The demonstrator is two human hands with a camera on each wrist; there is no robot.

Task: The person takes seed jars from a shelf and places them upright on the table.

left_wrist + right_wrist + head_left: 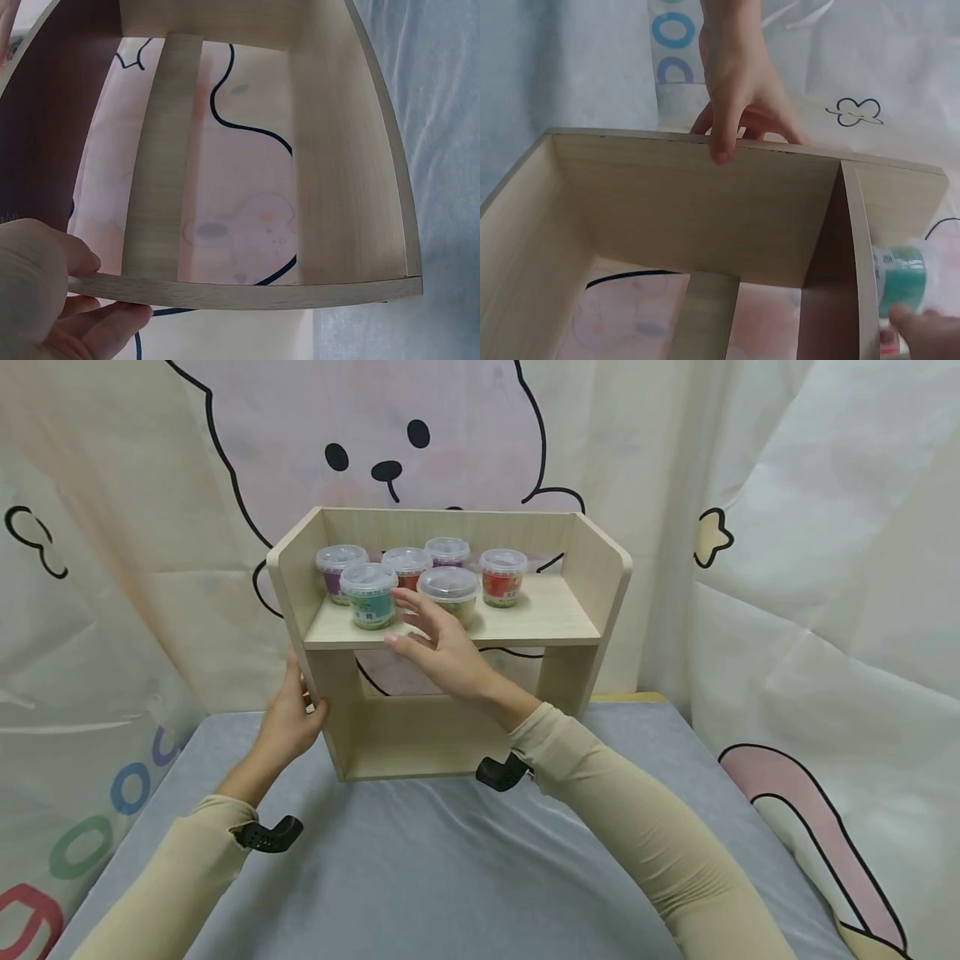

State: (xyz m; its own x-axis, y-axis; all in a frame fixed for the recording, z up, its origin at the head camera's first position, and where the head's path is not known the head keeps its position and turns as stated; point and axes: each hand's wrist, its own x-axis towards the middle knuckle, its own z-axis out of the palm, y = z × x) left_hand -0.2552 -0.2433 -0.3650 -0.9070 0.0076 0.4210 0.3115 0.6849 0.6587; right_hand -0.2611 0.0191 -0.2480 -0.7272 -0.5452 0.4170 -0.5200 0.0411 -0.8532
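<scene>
A small pale wooden shelf [555,614] stands on the table, its upper board bearing several lidded plastic tubs. My left hand [288,718] grips the front edge of its left side panel, thumb on the inner face and fingers round the outside, as both wrist views show. My right hand [453,652] reaches over the front of the upper board, fingers loosely extended. Its fingertips are right at a teal-labelled tub [371,602] and overlap a tub with a greenish-yellow body [450,589]. In the right wrist view, a fingertip [901,311] overlaps the lower end of the teal-labelled tub [904,277].
Behind stand two purple tubs [332,578] and two red-labelled tubs [502,585]. The shelf has a raised back rail [450,522] and a lower board [420,735]. A grey-blue cloth [420,860] covers the table, with printed curtains [810,568] around it.
</scene>
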